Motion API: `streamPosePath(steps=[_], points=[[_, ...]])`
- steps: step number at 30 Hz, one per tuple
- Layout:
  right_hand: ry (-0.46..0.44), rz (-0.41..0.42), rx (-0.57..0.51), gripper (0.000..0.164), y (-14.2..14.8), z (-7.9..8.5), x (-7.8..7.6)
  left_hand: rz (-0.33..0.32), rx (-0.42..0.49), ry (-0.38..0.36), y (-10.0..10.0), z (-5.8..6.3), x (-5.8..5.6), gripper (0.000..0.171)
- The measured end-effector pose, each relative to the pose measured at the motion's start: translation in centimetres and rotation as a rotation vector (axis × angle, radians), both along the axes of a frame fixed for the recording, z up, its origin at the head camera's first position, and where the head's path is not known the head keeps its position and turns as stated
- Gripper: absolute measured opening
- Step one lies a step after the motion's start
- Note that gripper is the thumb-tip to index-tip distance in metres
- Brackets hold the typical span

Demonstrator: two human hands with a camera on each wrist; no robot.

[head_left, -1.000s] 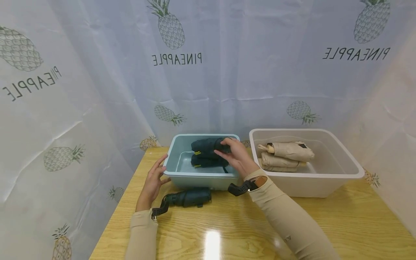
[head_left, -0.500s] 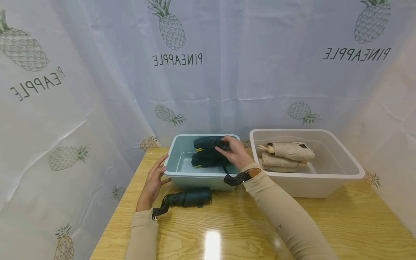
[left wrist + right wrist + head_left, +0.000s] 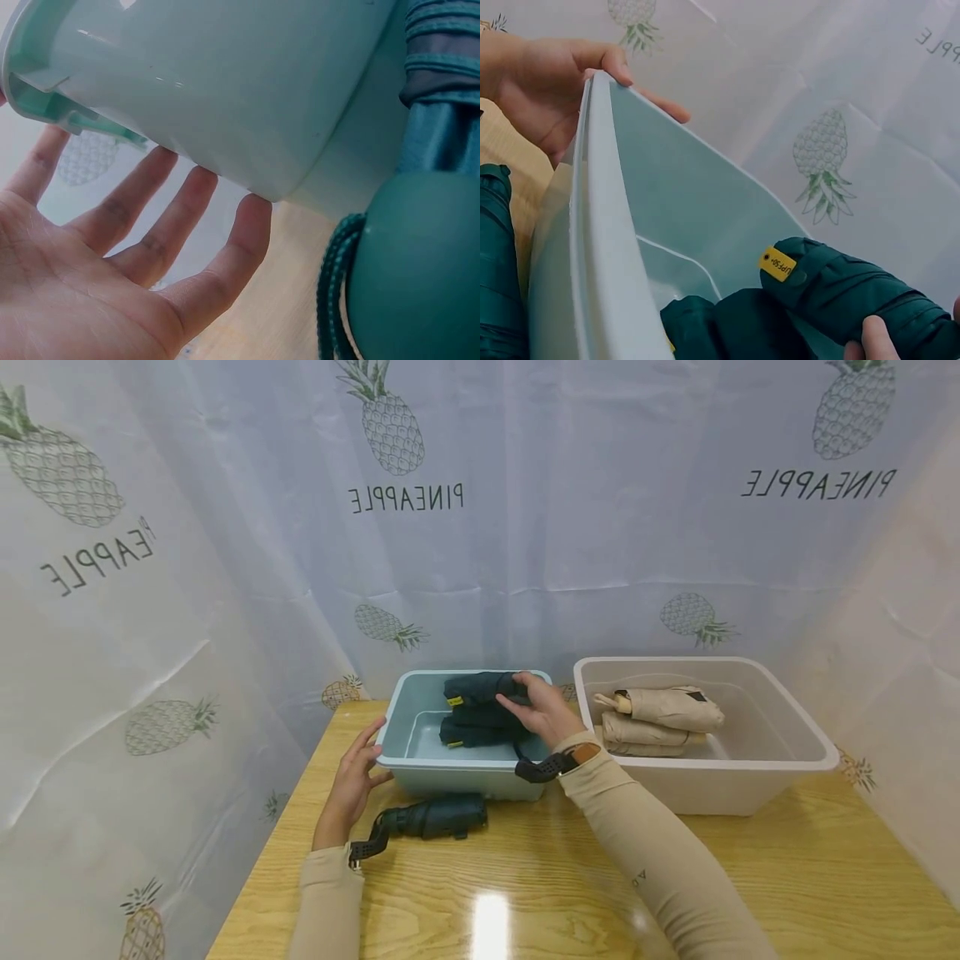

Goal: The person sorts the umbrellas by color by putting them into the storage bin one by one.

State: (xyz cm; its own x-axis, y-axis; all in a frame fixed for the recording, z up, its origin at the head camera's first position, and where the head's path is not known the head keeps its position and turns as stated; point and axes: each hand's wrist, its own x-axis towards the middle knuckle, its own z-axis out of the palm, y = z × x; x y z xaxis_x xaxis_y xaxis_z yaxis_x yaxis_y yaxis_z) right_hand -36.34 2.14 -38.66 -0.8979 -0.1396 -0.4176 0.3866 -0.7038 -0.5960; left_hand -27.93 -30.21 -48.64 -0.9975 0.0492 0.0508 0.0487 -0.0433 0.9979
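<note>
Gripping a folded dark teal umbrella [image 3: 480,687], the right hand [image 3: 546,712] holds it inside the pale blue bin [image 3: 397,735].
Left hand [image 3: 352,781], fingers straight, rests against the bin's left wall. Since half a second ago, little has changed; the umbrella sits atop another.

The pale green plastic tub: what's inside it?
Two folded dark teal umbrellas, stacked; the right hand grips the top one. The pale green plastic tub hides part of the lower one.

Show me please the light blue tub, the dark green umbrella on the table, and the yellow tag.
light blue tub [image 3: 457,766], head view, front rim
dark green umbrella on the table [image 3: 442,816], head view, middle of its folded canopy
yellow tag [image 3: 778,264], right wrist view, the tag's face
</note>
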Motion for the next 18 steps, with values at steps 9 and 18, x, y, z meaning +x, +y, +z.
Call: streamPosePath(steps=[9,18], points=[[-0.005,0.022,-0.046,0.061,-0.19,-0.26,-0.04,0.002,0.002,0.002,0.2,0.12,0.35,0.054],[-0.03,0.032,-0.035,0.079,-0.42,0.17,0.31,0.004,0.002,0.0,0.13,0.08,0.33,0.054]])
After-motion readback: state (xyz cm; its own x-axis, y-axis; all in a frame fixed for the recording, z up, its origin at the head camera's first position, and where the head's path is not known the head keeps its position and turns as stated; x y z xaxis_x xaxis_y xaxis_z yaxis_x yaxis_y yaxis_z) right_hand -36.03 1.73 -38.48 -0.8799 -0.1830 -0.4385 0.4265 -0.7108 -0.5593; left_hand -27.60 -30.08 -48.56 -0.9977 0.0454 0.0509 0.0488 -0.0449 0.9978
